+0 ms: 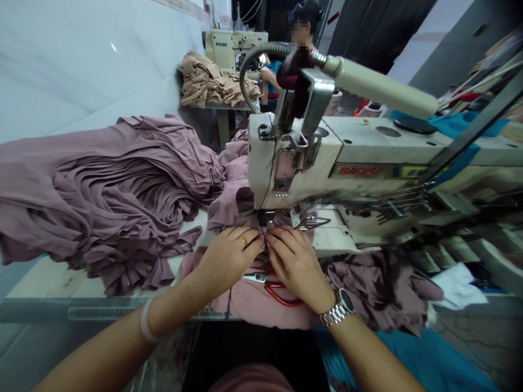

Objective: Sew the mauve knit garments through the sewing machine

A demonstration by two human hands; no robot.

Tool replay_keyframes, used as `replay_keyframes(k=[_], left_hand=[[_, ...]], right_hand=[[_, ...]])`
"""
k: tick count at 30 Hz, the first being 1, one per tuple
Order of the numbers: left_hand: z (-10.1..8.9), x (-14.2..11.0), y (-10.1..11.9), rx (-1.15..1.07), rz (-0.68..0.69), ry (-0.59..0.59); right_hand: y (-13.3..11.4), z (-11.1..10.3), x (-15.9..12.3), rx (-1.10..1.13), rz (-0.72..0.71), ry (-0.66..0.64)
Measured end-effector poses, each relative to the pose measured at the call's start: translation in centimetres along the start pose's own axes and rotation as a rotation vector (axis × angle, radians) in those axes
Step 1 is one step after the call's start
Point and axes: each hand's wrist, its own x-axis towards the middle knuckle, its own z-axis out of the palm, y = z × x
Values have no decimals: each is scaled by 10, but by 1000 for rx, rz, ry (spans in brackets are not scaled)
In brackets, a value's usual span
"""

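Observation:
Both hands meet at the front of a sewing machine (370,147), just below its needle area. My left hand (229,253), with a ring on one finger, has its fingertips bent together on a mauve fabric piece (226,209). Close beside it, my right hand (296,261) grips the same cloth from the other side of the needle, fingers curled. The cloth edge between the fingertips is mostly hidden. Red-handled scissors (281,296) lie under and between my hands, on pinkish cloth (253,311) at the table's front edge.
A large stack of mauve fabric pieces (134,185) covers the table's left side. More crumpled mauve cloth (379,288) lies at the right, near a white cloth (461,286). Behind, another person sits at a second sewing machine (223,49) with beige cloth (208,81).

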Motion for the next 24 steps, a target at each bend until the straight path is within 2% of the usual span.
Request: replay_keyframes(k=[4,8,11,14,20,24], left_hand=[[-2,0,-1,-25,2,-2],[-5,1,0,-61,3,16],[-5,0,0,-68,4,21],[-4,0,0,-60,-11,0],[-5,-1,0,-58,3,-37],[-3,0,-1,-50,0,-32]], right_hand=[[4,-2,4,131,34,26],[9,-5,3,406,212,104],[11,-6,2,478,275,100],[10,-7,2,457,235,58],[6,-6,1,300,48,32],[4,-1,2,176,39,10]])
